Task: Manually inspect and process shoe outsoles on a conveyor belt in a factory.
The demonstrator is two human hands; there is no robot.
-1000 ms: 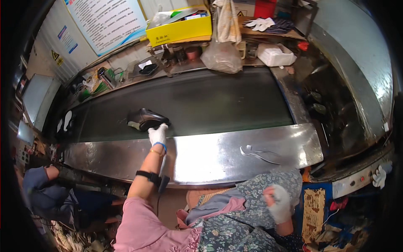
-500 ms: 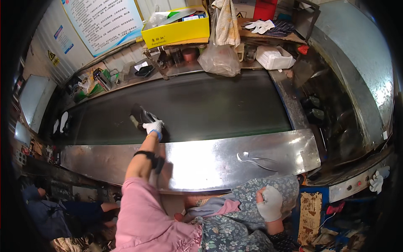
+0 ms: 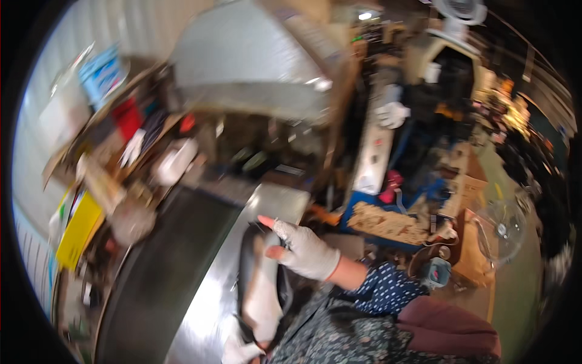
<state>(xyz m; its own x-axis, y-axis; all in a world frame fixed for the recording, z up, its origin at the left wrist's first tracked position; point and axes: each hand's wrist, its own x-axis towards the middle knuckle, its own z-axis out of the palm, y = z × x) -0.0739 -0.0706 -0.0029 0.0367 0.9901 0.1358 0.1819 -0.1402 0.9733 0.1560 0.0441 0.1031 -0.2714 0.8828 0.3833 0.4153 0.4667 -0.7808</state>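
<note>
A black shoe upper [image 3: 262, 297] with a pale beige inner face or underside hangs over the metal ledge, blurred by motion. My left hand [image 3: 239, 349], in a white glove, grips its lower end at the bottom of the view; its fingers are partly cut off. My right hand [image 3: 306, 252] is beside the upper end, in a white glove with bare thumb and index fingertip. Its index finger stretches out and the thumb stands apart; whether it touches the shoe I cannot tell.
The shiny metal ledge [image 3: 203, 303] borders a dark conveyor belt [image 3: 154, 273]. A grey metal hood [image 3: 254, 60] stands at the belt's end. A yellow box [image 3: 80, 230] is at the left; a control panel [image 3: 373, 151], a cardboard box [image 3: 476, 249] and a fan [image 3: 502, 227] stand to the right.
My view has swung to the right, toward the belt's end. My left hand has brought the black shoe from the belt in over the ledge. My right hand has risen from my lap beside it.
</note>
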